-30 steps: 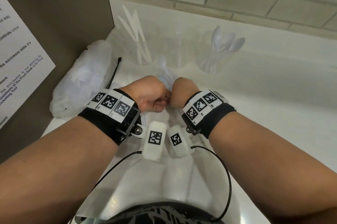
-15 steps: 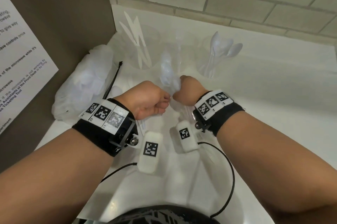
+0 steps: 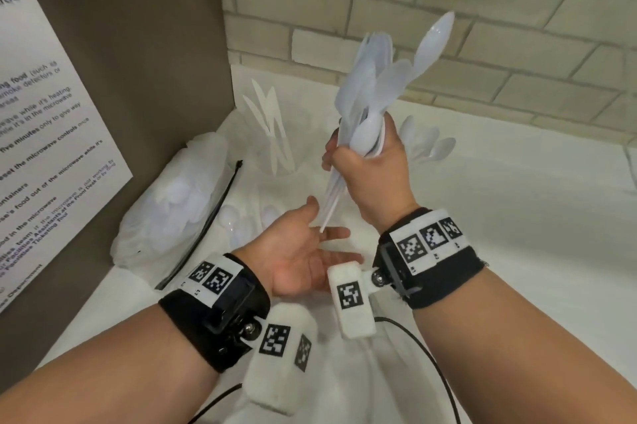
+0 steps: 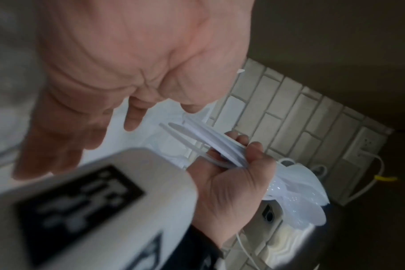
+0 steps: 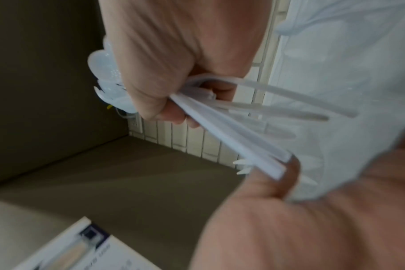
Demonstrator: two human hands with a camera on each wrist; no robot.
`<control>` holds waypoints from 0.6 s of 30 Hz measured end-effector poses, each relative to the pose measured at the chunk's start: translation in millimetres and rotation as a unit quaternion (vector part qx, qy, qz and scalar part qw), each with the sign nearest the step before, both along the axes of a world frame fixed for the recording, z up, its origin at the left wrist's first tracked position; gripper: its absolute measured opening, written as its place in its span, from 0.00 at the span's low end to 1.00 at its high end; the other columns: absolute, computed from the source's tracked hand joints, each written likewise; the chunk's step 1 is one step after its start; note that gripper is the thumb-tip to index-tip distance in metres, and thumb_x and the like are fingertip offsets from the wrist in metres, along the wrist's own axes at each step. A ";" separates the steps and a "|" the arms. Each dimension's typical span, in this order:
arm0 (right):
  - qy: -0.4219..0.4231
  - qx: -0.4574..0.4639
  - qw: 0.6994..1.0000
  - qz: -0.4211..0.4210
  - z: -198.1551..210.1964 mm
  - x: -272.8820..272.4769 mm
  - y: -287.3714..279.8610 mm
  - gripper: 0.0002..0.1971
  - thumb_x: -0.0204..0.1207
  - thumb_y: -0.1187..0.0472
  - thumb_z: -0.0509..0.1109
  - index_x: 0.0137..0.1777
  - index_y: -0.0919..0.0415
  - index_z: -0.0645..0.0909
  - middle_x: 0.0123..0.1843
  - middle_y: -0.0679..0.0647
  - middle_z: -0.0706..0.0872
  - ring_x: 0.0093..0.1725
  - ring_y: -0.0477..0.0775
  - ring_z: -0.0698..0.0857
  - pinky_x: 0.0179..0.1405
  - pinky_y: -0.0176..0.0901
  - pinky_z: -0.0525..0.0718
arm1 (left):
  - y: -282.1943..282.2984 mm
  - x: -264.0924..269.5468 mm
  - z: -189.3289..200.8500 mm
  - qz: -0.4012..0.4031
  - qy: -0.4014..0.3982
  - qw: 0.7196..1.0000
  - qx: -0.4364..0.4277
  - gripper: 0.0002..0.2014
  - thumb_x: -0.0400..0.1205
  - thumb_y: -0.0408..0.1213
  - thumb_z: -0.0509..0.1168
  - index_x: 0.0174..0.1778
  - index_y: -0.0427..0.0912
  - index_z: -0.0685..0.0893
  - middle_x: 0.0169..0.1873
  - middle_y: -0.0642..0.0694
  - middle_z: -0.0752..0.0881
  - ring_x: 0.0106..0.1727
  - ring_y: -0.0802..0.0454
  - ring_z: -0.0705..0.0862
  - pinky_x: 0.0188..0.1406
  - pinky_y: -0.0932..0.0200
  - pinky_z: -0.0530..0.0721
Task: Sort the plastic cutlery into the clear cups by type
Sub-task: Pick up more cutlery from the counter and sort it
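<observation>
My right hand (image 3: 358, 158) grips a bundle of white plastic cutlery (image 3: 375, 85), mostly spoons, held upright above the counter with the bowls on top. The handles (image 3: 332, 196) point down toward my left hand (image 3: 320, 241), which lies open, palm up, just below them. In the right wrist view a left fingertip (image 5: 289, 173) touches the handle ends (image 5: 254, 151). In the left wrist view the right hand (image 4: 231, 175) is wrapped around the bundle (image 4: 204, 137). A clear cup with knives (image 3: 275, 141) stands at the back left, a clear cup with spoons (image 3: 427, 147) at the back right. The bundle hides the space between them.
A clear plastic bag (image 3: 172, 203) with more cutlery lies at the left against a brown wall panel (image 3: 138, 44) carrying a printed notice. A black zip tie (image 3: 220, 210) and loose spoons (image 3: 234, 220) lie beside the bag. A brick wall (image 3: 482, 27) closes the back of the white counter (image 3: 517, 234).
Both hands were fists together low on the counter. Now my right hand has lifted the cutlery bundle up, and my left hand has let go and opened palm up beneath the handles.
</observation>
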State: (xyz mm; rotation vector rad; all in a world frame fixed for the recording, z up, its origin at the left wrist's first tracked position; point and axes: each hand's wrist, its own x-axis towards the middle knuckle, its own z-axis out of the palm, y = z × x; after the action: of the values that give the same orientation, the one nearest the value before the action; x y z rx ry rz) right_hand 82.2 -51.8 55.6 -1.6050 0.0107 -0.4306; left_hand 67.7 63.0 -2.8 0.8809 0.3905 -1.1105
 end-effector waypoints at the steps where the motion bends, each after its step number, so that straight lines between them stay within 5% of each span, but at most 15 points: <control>1: -0.006 -0.011 1.000 -0.007 -1.5 -0.9 2.8 0.18 0.62 0.74 0.70 0.46 0.50 0.77 0.40 0.57 0.85 0.38 0.53 0.85 0.45 0.56 0.87 | 0.6 1.3 0.5 0.019 0.013 0.999 -0.027 0.37 0.81 0.67 0.50 0.70 0.36 0.74 0.63 0.23 0.81 0.56 0.28 0.85 0.57 0.34 0.81; 4: -0.003 -0.018 1.000 -0.013 -10.0 -3.5 9.4 0.23 0.64 0.76 0.73 0.49 0.47 0.75 0.42 0.54 0.86 0.40 0.50 0.86 0.46 0.49 0.89 | -0.3 6.0 9.1 0.107 0.020 0.990 -0.087 0.29 0.86 0.57 0.53 0.67 0.32 0.75 0.50 0.23 0.86 0.49 0.29 0.87 0.62 0.35 0.81; 6: 0.005 -0.021 1.000 -0.011 -16.0 -6.5 13.6 0.25 0.64 0.75 0.74 0.52 0.45 0.74 0.43 0.54 0.87 0.42 0.48 0.88 0.46 0.44 0.89 | -0.9 8.9 14.9 0.158 -0.023 0.984 -0.073 0.21 0.89 0.45 0.52 0.65 0.31 0.78 0.38 0.32 0.87 0.39 0.37 0.89 0.55 0.39 0.86; 9: 0.017 -0.018 1.000 0.000 -25.2 -7.4 18.8 0.27 0.60 0.65 0.76 0.57 0.45 0.73 0.48 0.60 0.88 0.48 0.59 0.89 0.51 0.58 0.89 | -0.6 11.4 14.8 0.194 -0.073 0.977 -0.041 0.15 0.88 0.32 0.52 0.63 0.32 0.81 0.39 0.36 0.86 0.36 0.43 0.87 0.45 0.46 0.90; 14: 0.057 -0.021 0.998 0.012 -44.0 -9.3 23.8 0.23 0.56 0.61 0.78 0.52 0.67 0.83 0.46 0.61 0.90 0.49 0.58 0.91 0.53 0.62 0.88 | -3.3 13.2 13.8 0.252 -0.051 0.965 -0.058 0.14 0.87 0.34 0.56 0.64 0.42 0.83 0.54 0.41 0.89 0.52 0.46 0.86 0.44 0.49 0.87; 18: 0.071 -0.019 0.997 0.020 -52.1 -12.8 18.9 0.13 0.58 0.65 0.77 0.44 0.69 0.85 0.41 0.62 0.91 0.45 0.60 0.91 0.50 0.64 0.89 | -5.8 11.9 9.8 0.245 -0.049 0.968 -0.037 0.14 0.88 0.32 0.54 0.56 0.42 0.86 0.40 0.42 0.92 0.46 0.47 0.87 0.43 0.51 0.86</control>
State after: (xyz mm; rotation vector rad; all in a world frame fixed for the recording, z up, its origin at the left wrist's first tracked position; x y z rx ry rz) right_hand 69.5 -32.9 3.4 -1.6671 0.0796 -0.2871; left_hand 79.6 57.2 7.0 0.7186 0.4520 -0.6194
